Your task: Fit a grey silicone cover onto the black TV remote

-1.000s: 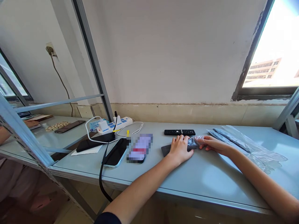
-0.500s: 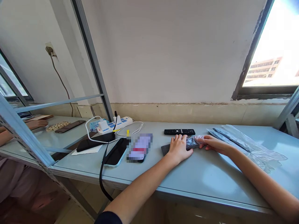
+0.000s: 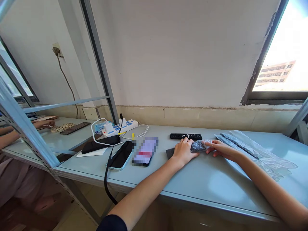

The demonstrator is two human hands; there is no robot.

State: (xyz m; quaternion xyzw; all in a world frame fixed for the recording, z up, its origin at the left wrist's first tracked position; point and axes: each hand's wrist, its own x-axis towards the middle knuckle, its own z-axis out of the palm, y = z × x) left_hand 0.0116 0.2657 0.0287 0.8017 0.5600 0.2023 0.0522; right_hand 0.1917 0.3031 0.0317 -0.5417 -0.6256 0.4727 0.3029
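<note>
The left hand [image 3: 184, 151] presses down, fingers slightly spread, on a dark flat object [image 3: 169, 153] lying on the table [image 3: 204, 183], while the right hand [image 3: 218, 149] pinches crumpled clear plastic [image 3: 201, 146] at its three o'clock, the black remote [image 3: 186, 136] near twelve.

Left hand [image 3: 184, 151] palm down, right fingers [image 3: 211, 149] pinched

From the head view I see the left hand [image 3: 184, 151] pressing on a dark flat item [image 3: 170, 153] on the bench [image 3: 211, 179], while the right hand [image 3: 220, 149] pinches the crumpled clear wrap [image 3: 206, 144] at its end. Just beyond them I see a black remote control [image 3: 186, 136]; to the right, clear plastic bags [image 3: 267, 157]; to the left, phones [image 3: 121, 155] and a white power strip [image 3: 120, 128].
</note>
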